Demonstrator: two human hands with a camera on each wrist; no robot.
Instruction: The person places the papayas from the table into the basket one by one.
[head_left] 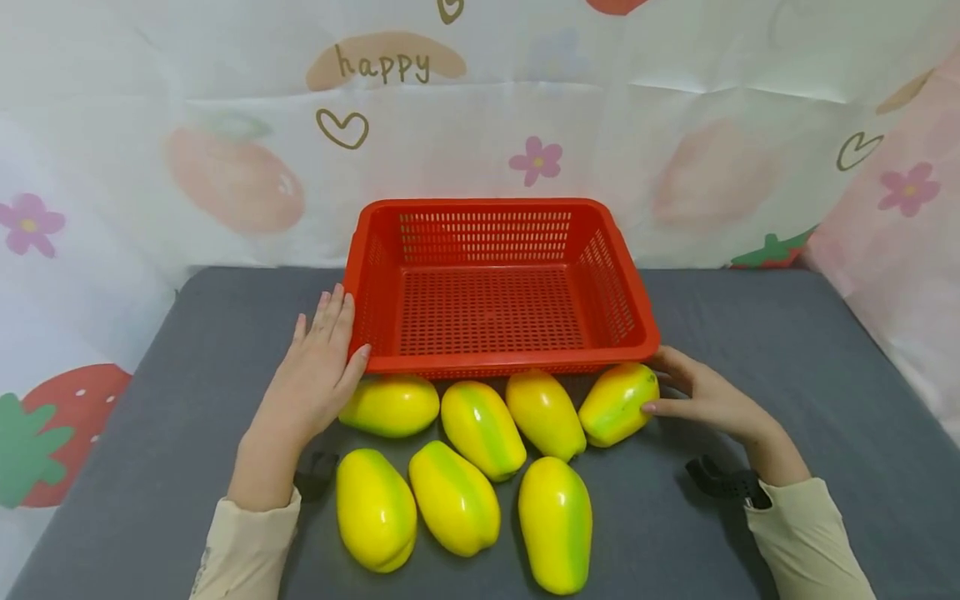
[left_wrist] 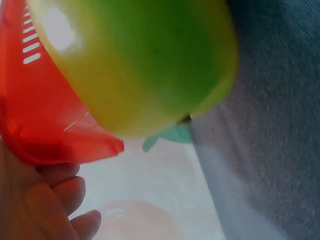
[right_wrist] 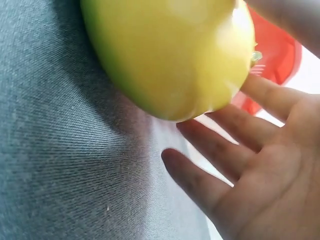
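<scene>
Right hand, right of centre: fingers spread, thumb apart from them, at the right end of a glossy yellow-green oval fruit. Fingertips look to touch it, no firm clamp. Wrap further round the belly, thumb opposite, before taking weight; skin looks slick, end tapers.

Fruit lies on the grey cloth-covered bench, just below the near right corner of the red rectangular perforated plastic basket, frame centre. Watch that rim; draw the fruit clear before raising. Matching yellow-green neighbour fruit just left; can't tell if touching, so don't nudge it.

Left hand, left of centre: flat along basket's left wall, fingers extended. Good brace, keep it there.
</scene>
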